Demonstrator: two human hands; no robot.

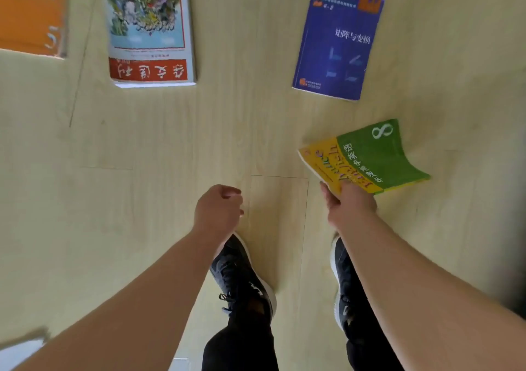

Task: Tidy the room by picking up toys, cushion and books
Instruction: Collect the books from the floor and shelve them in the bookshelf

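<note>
The right hand pinches the green book at its near corner, on the yellow part of the cover. The thumb lies on top and the other fingers are hidden under it. The left hand is curled into a fist and holds nothing.

The green book is in front of the right shoe, low over the floor. It seems lifted, but I cannot tell if its far edge touches the floor.

The hold is on one corner only, and the cover already bends like a soft paperback. I think the weight can turn the book in the fingers, so it may slip out or the pages may fall open. A second hand under it would help.

The cover faces up. The long axis goes from the yellow end on the left to the green end on the right, a little away from the person.

The blue book, the picture book and the orange book lie flat farther ahead, well apart.
</note>
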